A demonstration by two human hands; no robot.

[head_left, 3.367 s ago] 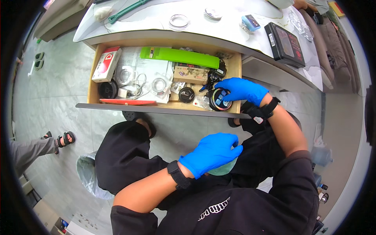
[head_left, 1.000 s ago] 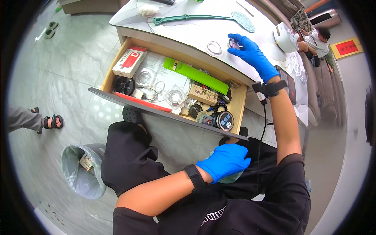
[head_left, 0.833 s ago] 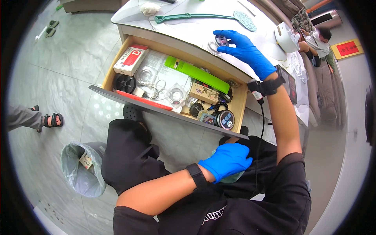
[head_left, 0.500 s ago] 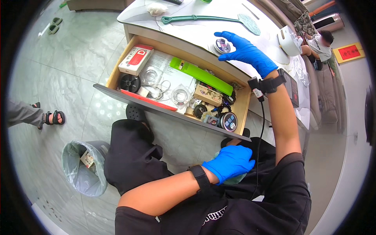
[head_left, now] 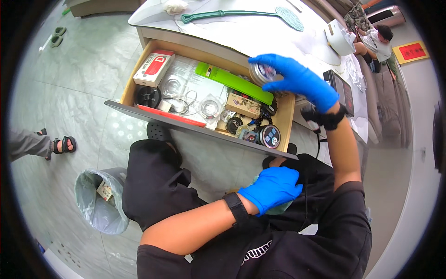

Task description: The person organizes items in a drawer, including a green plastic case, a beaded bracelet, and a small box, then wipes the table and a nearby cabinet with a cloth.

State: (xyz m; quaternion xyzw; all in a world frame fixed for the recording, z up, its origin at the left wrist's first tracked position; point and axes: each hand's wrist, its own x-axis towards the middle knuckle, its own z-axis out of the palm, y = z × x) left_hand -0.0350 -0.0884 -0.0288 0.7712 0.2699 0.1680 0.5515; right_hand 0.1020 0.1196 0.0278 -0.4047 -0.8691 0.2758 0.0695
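Observation:
My right hand (head_left: 299, 80), in a blue glove, grips a small round clear-sided container (head_left: 264, 73) with a dark printed lid between thumb and fingers. It is above the back right part of the open drawer (head_left: 131, 87). My left hand (head_left: 274, 189), also gloved in blue, is closed over a pale green cloth (head_left: 280, 209) near my lap, mostly hidden under the hand. Inside the drawer lie a green flat box (head_left: 234, 83), a white and red box (head_left: 154, 68), a patterned tan box (head_left: 243, 105), a round dark-lidded tin (head_left: 269, 136), a black spool (head_left: 148, 96) and clear rings of tape (head_left: 210, 108).
On the white table (head_left: 223, 35) lie a green fly swatter (head_left: 241, 14), a crumpled tissue (head_left: 175, 6), a white appliance (head_left: 339, 37) and a dark flat device (head_left: 340, 93). A lined bin (head_left: 102, 200) stands left of my legs. One person sits far right; another's foot shows left.
My right hand has closed on the round container, lifted it off the tabletop and brought it nearer, over the drawer. My left hand stays in about the same place.

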